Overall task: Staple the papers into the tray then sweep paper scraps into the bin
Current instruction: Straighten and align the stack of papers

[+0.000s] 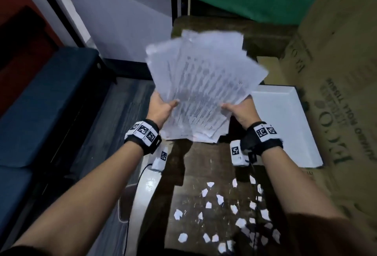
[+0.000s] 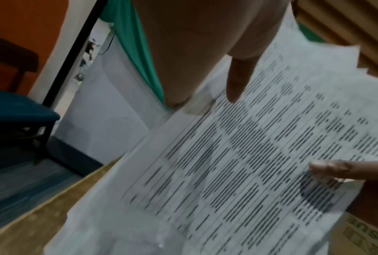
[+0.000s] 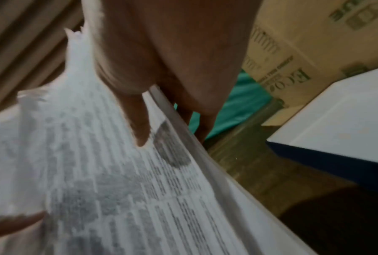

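Left hand [image 1: 161, 109]: my grip is on the left edge of the papers [image 1: 204, 84], thumb laid over the top sheet, the other fingers under the stack and out of sight; in the left wrist view the thumb [image 2: 236, 81] presses flat on the printed page. Right hand [image 1: 240, 111]: same hold on the right edge, thumb on top, fingers beneath; the right wrist view shows the thumb [image 3: 138, 120] on the sheet and fingers curled under the stack's edge. The papers are lifted clear of the desk [image 1: 204, 166], held between both hands, fanned unevenly so that several corners stick out at the far end. Sheets are white with rows of dark print; the text is too blurred to read. Nearer me on the desk lie the paper scraps [image 1: 234, 215], small white torn pieces scattered loose. The tray [image 1: 285, 125], white and shallow, sits right of the papers, beside my right hand. A brown cardboard box [image 1: 336, 72] stands at far right with partial lettering. A white curved object [image 1: 142, 190] at the desk's left edge is partly behind my left forearm; I cannot tell what it is. No stapler made out in any view. All frames dim and smeared.
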The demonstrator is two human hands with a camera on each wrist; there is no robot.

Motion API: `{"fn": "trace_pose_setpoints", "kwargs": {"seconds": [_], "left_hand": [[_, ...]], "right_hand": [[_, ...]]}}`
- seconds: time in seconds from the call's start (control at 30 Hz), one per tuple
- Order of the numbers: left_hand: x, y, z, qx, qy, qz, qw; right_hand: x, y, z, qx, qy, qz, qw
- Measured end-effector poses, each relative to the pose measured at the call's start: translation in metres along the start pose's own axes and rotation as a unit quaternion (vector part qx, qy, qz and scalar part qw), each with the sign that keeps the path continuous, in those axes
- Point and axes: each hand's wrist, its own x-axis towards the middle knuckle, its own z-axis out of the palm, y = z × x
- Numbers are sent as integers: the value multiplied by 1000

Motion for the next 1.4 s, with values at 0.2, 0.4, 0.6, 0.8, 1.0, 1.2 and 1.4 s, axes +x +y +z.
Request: {"fn": "trace_pose_setpoints", "kwargs": {"seconds": [0.2, 0.4, 0.6, 0.8, 1.0, 1.2, 1.4], "left_hand": [[-14, -15, -3, -20, 17, -13, 1000], [-25, -28, -7, 4, 1, -52, 999], [-23, -2, -31, 53, 47, 49, 996], [-26, 68, -46, 375, -12, 259, 890], [-17, 48, -30, 220, -115, 93, 964], [-8, 17, -72, 106, -92, 11, 990], [-10, -10, -86, 53, -77, -43, 995]], "right_hand": [[-17, 11, 7, 37, 25, 67, 997], [-30, 40, 11, 9, -21, 91, 996], [-18, -9, 1, -110, -13, 56, 992], [-11, -83, -4, -420, -117, -85, 896], [-2, -79, -2, -393, -168, -92, 900], [5, 5, -71, -255, 2, 12, 967], [-21, 65, -61, 98, -87, 145, 981]]}}
